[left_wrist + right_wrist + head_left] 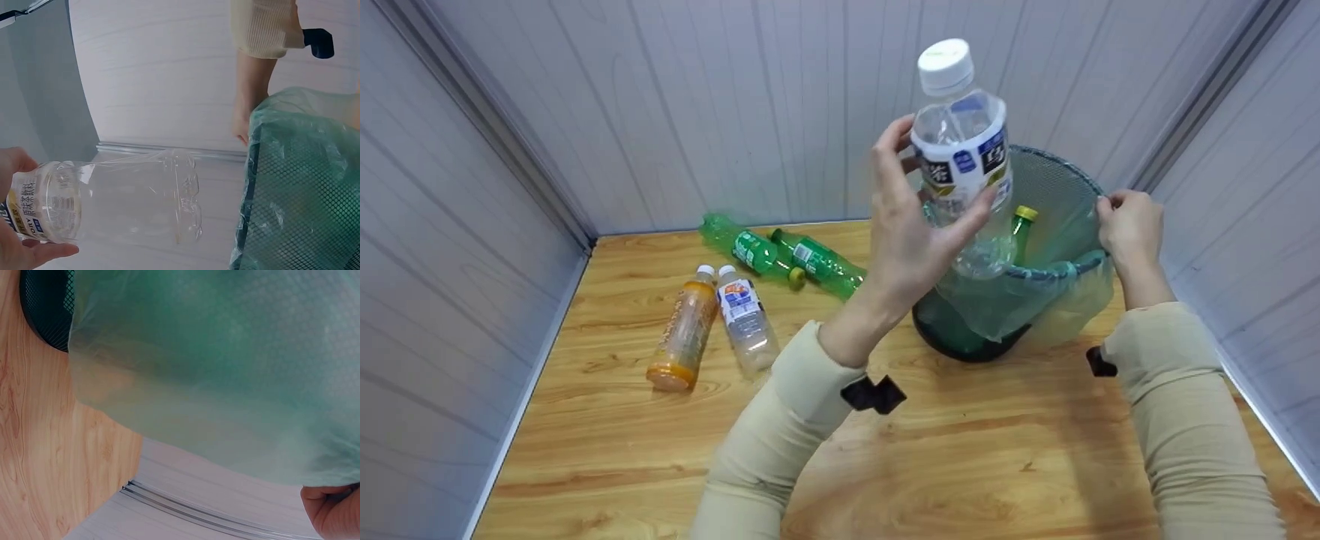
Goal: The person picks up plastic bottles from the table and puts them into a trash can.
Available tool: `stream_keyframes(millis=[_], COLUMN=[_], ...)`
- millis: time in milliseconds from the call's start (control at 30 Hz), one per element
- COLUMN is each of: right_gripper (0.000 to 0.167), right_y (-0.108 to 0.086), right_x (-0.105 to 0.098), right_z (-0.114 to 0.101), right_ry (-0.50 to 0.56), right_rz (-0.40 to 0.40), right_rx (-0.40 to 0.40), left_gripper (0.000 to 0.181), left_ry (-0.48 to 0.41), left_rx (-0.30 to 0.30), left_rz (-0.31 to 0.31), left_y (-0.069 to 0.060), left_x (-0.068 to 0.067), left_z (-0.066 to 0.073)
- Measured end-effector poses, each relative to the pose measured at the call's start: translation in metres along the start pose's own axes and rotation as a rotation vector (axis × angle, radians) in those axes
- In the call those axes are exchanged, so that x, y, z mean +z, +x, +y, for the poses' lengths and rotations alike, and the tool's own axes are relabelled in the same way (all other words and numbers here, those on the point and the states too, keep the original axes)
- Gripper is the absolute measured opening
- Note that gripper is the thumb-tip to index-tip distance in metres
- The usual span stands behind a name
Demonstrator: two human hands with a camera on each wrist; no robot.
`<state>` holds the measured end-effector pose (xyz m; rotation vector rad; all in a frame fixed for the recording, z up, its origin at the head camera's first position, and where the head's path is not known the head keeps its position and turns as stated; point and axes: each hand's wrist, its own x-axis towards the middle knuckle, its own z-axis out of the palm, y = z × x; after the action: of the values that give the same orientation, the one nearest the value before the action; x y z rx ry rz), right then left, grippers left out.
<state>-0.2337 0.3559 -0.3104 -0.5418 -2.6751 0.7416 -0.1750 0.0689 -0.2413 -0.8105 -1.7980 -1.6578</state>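
My left hand [904,217] grips a clear plastic bottle [956,124] with a white cap and a white-and-blue label, upright in front of the bin's near left rim. In the left wrist view the clear lower half of the bottle [135,197] points toward the bin. My right hand [1132,229] pinches the rim of the black mesh bin [1054,161] at its right side, along with the green plastic bag [990,307] lining it. Inside the bin stands a green bottle [1021,229] with a yellow cap; its lower part is hidden.
On the wooden table [607,450] lie two green bottles, one [742,244] with a yellow cap and another [821,262] partly behind my left wrist. Left of them are an orange-labelled bottle [684,330] and a clear bottle [746,315]. Pale panel walls [720,105] enclose the table.
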Motion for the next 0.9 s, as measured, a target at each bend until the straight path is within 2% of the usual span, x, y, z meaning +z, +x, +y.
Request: stream_keyframes(millis=[100, 233, 333, 467, 633, 900], right_gripper=[0.041, 0.040, 0.039, 0.039, 0.039, 0.038], right_y=[0.001, 0.001, 0.002, 0.002, 0.003, 0.003], right_x=[0.001, 0.002, 0.002, 0.002, 0.002, 0.003], right_z=[0.000, 0.001, 0.001, 0.001, 0.001, 0.002], right_ry=[0.001, 0.003, 0.005, 0.004, -0.002, -0.009], right_rz=[-0.002, -0.004, -0.006, -0.007, -0.001, 0.029], right_rx=[0.002, 0.001, -0.001, -0.002, -0.003, -0.026], left_gripper=[0.081, 0.081, 0.082, 0.086, 0.086, 0.080], left_ry=[0.024, 0.045, 0.064, 0.109, 0.186, 0.255], left_rx=[0.013, -0.007, -0.043, -0.074, -0.073, -0.180], left_rz=[-0.020, -0.040, -0.046, -0.063, -0.076, -0.153], left_y=[0.009, 0.018, 0.021, 0.022, 0.021, 0.018], left_x=[0.010, 0.025, 0.037, 0.053, 0.074, 0.097], left_z=[-0.003, -0.012, -0.020, -0.031, -0.044, -0.056])
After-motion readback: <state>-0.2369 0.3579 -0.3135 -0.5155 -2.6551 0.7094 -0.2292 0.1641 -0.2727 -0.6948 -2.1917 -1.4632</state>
